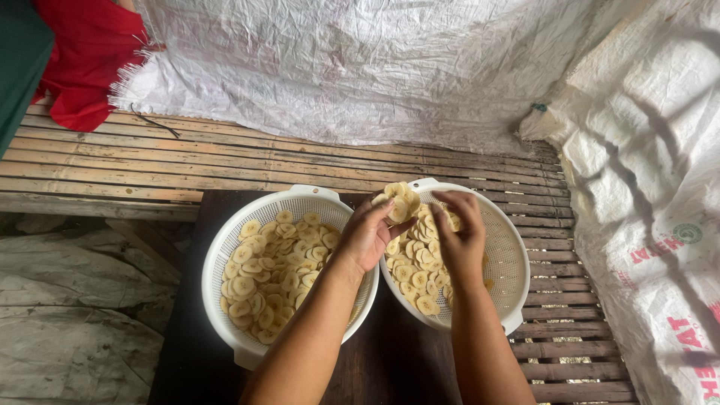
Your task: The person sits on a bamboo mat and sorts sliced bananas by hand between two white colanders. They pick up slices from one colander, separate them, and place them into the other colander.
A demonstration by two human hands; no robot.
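Observation:
Two white perforated colander bowls stand side by side on a dark wooden board. The left bowl holds a heap of pale yellow banana slices. The right bowl holds fewer slices, piled toward its left side. My left hand is over the gap between the bowls, clutching a stack of banana slices at its fingertips. My right hand hovers over the right bowl, fingers curled toward that stack, touching or nearly touching it.
The board rests on a slatted bamboo platform. White woven sacks drape the back and the right side. A red cloth lies at the upper left. Grey sheeting covers the lower left.

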